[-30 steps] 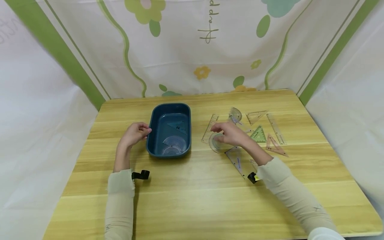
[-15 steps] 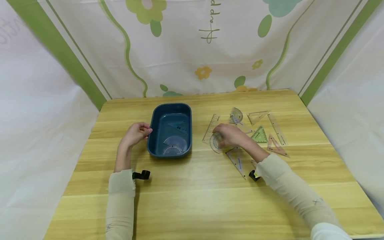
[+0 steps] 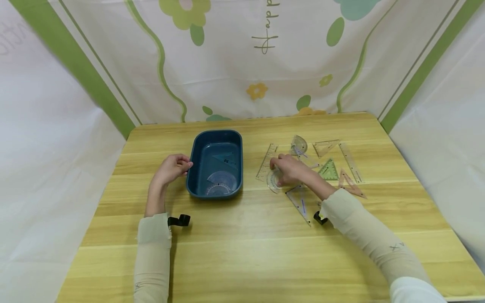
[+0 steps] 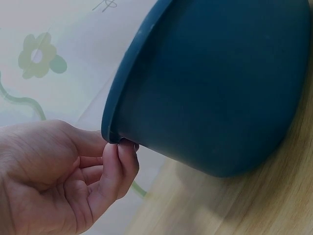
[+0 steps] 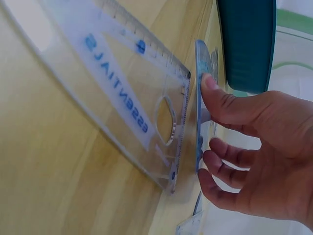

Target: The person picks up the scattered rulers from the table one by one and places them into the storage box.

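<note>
In the head view my left hand (image 3: 171,169) is at the left side of a dark blue plastic tub (image 3: 215,135). Thumb and fingertips pinch the tub's rim (image 4: 120,93) in the left wrist view. Inside the tub lie a clear protractor (image 3: 219,179) and a set square (image 3: 226,160). My right hand (image 3: 292,169) is over the table, its thumb on the edge of another clear protractor (image 5: 198,107) and its fingers curled round the far side. Close by lies a clear set square with blue lettering (image 5: 115,88).
Right of the tub lie a clear ruler (image 3: 267,162), a grey protractor (image 3: 299,145), a green set square (image 3: 329,170), an orange set square (image 3: 350,188) and a second ruler (image 3: 351,162). A printed curtain (image 3: 227,63) hangs behind the wooden table (image 3: 242,252).
My right hand's fingers have closed in on the protractor, which has shifted slightly. The left hand stays at the tub's rim.
</note>
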`<state>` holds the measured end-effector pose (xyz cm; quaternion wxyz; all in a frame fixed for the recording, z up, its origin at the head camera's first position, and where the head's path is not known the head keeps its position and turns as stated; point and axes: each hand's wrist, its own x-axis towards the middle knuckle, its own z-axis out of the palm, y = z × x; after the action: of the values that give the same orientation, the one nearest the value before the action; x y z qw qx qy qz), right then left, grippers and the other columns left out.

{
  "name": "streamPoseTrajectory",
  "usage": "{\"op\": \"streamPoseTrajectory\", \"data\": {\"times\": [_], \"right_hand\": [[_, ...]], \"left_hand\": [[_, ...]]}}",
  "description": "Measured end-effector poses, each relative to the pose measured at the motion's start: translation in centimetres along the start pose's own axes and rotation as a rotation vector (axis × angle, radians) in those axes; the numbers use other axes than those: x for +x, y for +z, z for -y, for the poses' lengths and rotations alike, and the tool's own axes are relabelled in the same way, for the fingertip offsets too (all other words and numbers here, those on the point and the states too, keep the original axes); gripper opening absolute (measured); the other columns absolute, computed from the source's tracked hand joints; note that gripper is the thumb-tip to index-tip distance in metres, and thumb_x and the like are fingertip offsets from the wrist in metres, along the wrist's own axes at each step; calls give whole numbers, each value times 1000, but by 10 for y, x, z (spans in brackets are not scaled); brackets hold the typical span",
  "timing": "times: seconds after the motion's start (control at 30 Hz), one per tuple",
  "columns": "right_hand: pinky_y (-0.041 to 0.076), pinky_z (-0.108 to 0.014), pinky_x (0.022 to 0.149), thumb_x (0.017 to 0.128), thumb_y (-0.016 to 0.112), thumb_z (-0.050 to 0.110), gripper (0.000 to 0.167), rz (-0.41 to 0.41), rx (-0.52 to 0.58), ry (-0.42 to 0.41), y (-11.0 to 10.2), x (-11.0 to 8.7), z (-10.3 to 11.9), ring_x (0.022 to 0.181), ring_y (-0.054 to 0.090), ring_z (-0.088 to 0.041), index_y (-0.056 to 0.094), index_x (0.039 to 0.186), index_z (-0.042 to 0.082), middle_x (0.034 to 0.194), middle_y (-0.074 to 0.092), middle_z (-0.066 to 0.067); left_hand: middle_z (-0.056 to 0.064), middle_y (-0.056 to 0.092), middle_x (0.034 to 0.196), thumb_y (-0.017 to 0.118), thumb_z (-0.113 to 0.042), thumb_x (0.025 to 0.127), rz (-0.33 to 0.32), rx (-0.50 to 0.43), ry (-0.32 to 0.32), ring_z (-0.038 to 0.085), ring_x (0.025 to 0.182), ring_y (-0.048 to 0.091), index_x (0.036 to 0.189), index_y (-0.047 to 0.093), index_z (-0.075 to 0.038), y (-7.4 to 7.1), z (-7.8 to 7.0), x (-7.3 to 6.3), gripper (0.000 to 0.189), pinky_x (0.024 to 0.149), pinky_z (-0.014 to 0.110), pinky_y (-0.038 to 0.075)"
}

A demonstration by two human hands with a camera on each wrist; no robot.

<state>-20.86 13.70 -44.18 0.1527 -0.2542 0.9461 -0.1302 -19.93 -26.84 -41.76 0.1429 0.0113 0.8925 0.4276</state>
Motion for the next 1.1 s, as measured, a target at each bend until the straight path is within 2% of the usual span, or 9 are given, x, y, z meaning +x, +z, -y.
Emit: {"op": "streamPoseTrajectory", "data": {"times": [0.2, 0.37, 0.6, 0.77, 0.83, 0.93, 1.0, 1.07, 1.1], "right_hand": [[51, -52, 91, 74, 89, 25, 62, 43, 16, 3, -2, 4, -5, 116, 48, -34, 57, 126, 15, 128, 50, -14], [50, -48, 90, 75, 89, 28, 65, 90, -21, -25, -5, 2, -7, 113, 49, -32, 54, 129, 16, 126, 50, -14], [50, -48, 89, 74, 90, 25, 65, 99, -46, -41, -5, 2, -3, 114, 46, -33, 54, 127, 15, 126, 48, -15], [48, -48, 90, 71, 91, 33, 74, 169, -100, -64, -8, 7, -2, 116, 43, -35, 50, 129, 11, 131, 45, -20], [49, -46, 89, 71, 91, 35, 76, 185, -95, -73, -8, 9, -5, 111, 47, -33, 49, 128, 9, 127, 47, -19], [48, -37, 77, 71, 91, 32, 66, 170, -30, -101, -8, 10, -10, 93, 53, -25, 50, 117, 9, 107, 55, -12], [43, -32, 69, 72, 91, 27, 58, 146, 37, -137, -8, 10, -13, 78, 49, -19, 48, 106, 7, 90, 53, -6], [38, -30, 65, 76, 88, 19, 49, 135, 112, -171, -9, 9, -16, 71, 44, -17, 48, 102, 7, 79, 49, -3], [39, -29, 65, 78, 86, 16, 44, 130, 134, -191, -9, 8, -18, 70, 46, -15, 50, 102, 6, 78, 50, -2]], "left_hand": [[24, 60, 113, 52, -17, 105, -8, -7, 6, 17, 84, 60, 122, 56, 7, 0, 0, 0, 29, 83, 39, 59], [24, 59, 115, 53, -19, 104, 2, -9, -9, 17, 85, 61, 123, 55, 6, 1, -1, -1, 31, 86, 40, 59], [26, 58, 116, 53, -18, 104, 6, -20, -5, 20, 87, 60, 124, 54, 8, -1, -2, -2, 32, 83, 37, 59], [24, 58, 115, 52, -18, 105, 3, -21, -4, 19, 87, 60, 123, 54, 8, -1, -2, -2, 31, 85, 37, 59], [23, 58, 114, 52, -18, 105, 4, -21, -5, 18, 86, 60, 122, 55, 8, 0, -2, -2, 31, 85, 38, 59], [22, 58, 114, 53, -18, 104, 7, -23, -10, 18, 86, 60, 122, 55, 7, 0, -1, -1, 31, 86, 38, 59], [22, 57, 113, 53, -18, 104, 5, -23, -11, 19, 86, 60, 122, 55, 7, 0, -1, -1, 31, 86, 37, 59], [21, 57, 113, 53, -18, 104, 5, -24, -12, 19, 87, 60, 122, 55, 7, -1, -1, -1, 31, 86, 37, 59], [21, 57, 113, 53, -18, 104, 4, -25, -13, 20, 87, 60, 122, 55, 7, -1, 0, -1, 31, 86, 38, 58]]}}
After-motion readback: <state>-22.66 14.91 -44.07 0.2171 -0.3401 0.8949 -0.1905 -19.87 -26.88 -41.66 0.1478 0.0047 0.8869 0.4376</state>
